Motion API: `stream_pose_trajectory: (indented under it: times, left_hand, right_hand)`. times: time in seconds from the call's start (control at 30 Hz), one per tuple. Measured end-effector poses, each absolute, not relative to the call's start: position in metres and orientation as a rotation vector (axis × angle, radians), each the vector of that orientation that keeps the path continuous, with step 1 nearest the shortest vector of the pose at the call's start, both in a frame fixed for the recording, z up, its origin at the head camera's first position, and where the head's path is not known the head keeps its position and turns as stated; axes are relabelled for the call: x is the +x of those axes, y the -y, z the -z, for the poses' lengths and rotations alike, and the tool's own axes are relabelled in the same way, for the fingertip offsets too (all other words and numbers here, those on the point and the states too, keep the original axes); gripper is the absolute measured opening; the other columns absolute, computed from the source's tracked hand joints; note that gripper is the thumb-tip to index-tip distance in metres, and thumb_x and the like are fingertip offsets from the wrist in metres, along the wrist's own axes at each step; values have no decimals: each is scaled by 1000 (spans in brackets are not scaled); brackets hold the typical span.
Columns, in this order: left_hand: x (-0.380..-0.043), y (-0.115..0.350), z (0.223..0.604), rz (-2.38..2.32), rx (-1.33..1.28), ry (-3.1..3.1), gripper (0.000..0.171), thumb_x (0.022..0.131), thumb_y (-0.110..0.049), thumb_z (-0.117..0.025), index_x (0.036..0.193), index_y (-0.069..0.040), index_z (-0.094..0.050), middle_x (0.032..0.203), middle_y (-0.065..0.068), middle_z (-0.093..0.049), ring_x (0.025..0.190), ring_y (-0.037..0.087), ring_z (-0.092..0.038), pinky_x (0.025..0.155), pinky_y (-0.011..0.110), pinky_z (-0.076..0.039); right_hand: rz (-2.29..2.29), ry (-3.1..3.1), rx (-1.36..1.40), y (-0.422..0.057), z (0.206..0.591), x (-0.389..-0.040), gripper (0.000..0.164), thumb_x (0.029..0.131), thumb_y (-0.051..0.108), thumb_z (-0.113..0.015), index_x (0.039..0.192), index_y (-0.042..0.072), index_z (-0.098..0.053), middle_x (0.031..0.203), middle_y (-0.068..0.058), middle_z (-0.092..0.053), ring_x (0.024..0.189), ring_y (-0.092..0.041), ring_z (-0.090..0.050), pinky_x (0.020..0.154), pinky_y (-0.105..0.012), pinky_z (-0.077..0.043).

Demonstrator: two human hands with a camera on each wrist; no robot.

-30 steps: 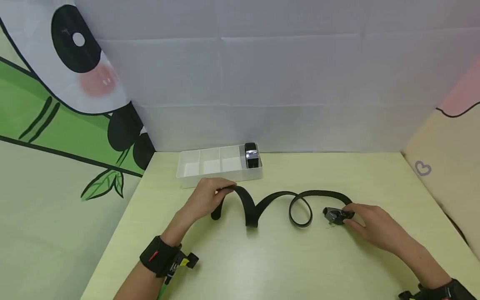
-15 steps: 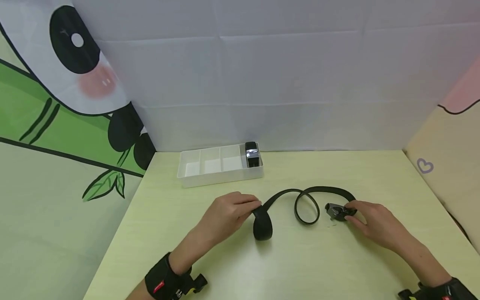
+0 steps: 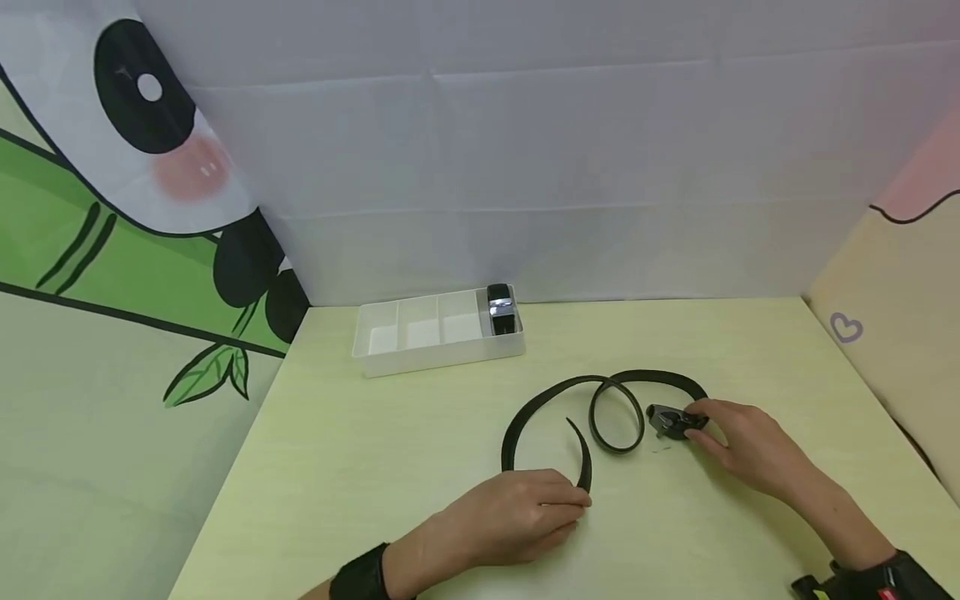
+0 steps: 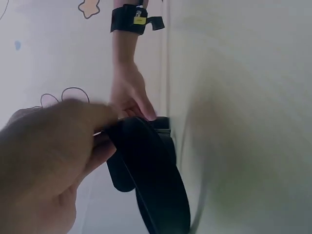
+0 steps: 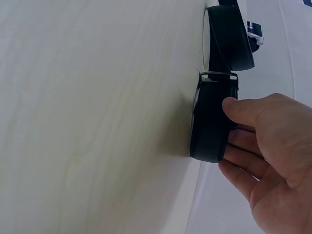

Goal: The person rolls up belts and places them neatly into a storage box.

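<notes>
Head view: high, facing forward and down across the tabletop (image 3: 337,458). Left wrist view: close behind the left hand (image 4: 53,161), rolled sideways, facing the right hand (image 4: 127,92). Right wrist view: close-up, likewise rolled. All share the black belt (image 5: 212,124).

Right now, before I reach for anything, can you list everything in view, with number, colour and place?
table: 1, pale yellow, under everything
belt: 1, black, looped above the table
buckle: 1, dark grey, at one belt end
divided tray: 1, white, at the table's far edge
small item: 1, black and silver, rightmost tray compartment
backdrop: 1, whitish, behind the table
cartoon face: 1, white with black, at upper left
heart drawing: 1, purple, right side
wristbands: 2, black, one per arm
left hand: 1, bare, pinching the belt
right hand: 1, bare, gripping the belt's buckle end
</notes>
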State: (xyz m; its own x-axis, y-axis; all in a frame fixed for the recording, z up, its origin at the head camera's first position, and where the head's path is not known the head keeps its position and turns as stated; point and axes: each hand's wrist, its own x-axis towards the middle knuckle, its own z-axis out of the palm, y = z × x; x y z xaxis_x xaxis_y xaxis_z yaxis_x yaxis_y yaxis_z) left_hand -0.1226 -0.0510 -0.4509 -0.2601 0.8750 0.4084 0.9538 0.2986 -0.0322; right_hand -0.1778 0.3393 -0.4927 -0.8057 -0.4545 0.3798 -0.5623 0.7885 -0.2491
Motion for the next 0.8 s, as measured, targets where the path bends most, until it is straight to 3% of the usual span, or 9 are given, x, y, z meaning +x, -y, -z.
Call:
stream_pose_trajectory:
  times: [0.1, 0.2, 0.3, 0.37, 0.47, 0.63, 0.8]
  left_hand:
    - [-119, 56, 456, 297, -1640, 2262, 23, 96, 1, -82, 110, -17, -82, 136, -6, -79, 111, 3, -76, 103, 12, -58]
    - [-118, 66, 461, 334, -1607, 2345, 40, 91, 9, -80, 121, -17, -77, 141, -2, -70, 100, 1, -74, 89, 9, -57]
    - [-119, 80, 468, 370, -1561, 2401, 52, 91, 11, -78, 133, -18, -74, 135, -4, -72, 97, 0, -74, 85, 10, -57]
    - [-122, 92, 473, 347, -1532, 2422, 50, 93, 9, -79, 135, -18, -74, 126, -8, -77, 99, 2, -76, 87, 13, -60]
    - [-126, 112, 481, 281, -1508, 2403, 45, 88, 10, -83, 124, -17, -80, 111, -11, -82, 102, 6, -77, 94, 18, -61]
    - [-135, 139, 489, 216, -1436, 2339, 37, 79, 11, -91, 101, -18, -83, 102, -10, -79, 99, 8, -74, 96, 21, -61]
    - [-141, 148, 493, 254, -1413, 2311, 35, 79, 10, -94, 99, -16, -85, 102, -7, -79, 102, 11, -74, 97, 22, -62]
  right_hand:
    - [-504, 2652, 797, -338, 494, -178, 40, 79, 7, -99, 114, 6, -79, 100, -4, -86, 82, -24, -81, 71, -43, -66]
    - [-488, 2646, 791, -337, 493, -178, 41, 79, 7, -99, 114, 6, -79, 100, -6, -86, 81, -26, -81, 70, -45, -66]
    - [-473, 2660, 767, -339, 492, -177, 41, 80, 8, -99, 115, 5, -78, 101, -8, -86, 81, -28, -81, 70, -47, -66]
    - [-465, 2676, 740, -341, 492, -177, 41, 81, 9, -98, 116, 5, -78, 101, -10, -86, 81, -29, -81, 70, -49, -66]
    - [-466, 2695, 714, -345, 490, -176, 40, 82, 8, -97, 117, 4, -78, 102, -12, -86, 81, -31, -82, 71, -52, -66]
    - [-479, 2739, 695, -351, 487, -174, 39, 84, 7, -96, 119, 1, -78, 106, -14, -86, 88, -34, -83, 77, -55, -66]
    - [-561, 2858, 682, -345, 478, -172, 39, 90, 7, -90, 126, -2, -77, 119, -19, -84, 106, -43, -82, 88, -62, -65]
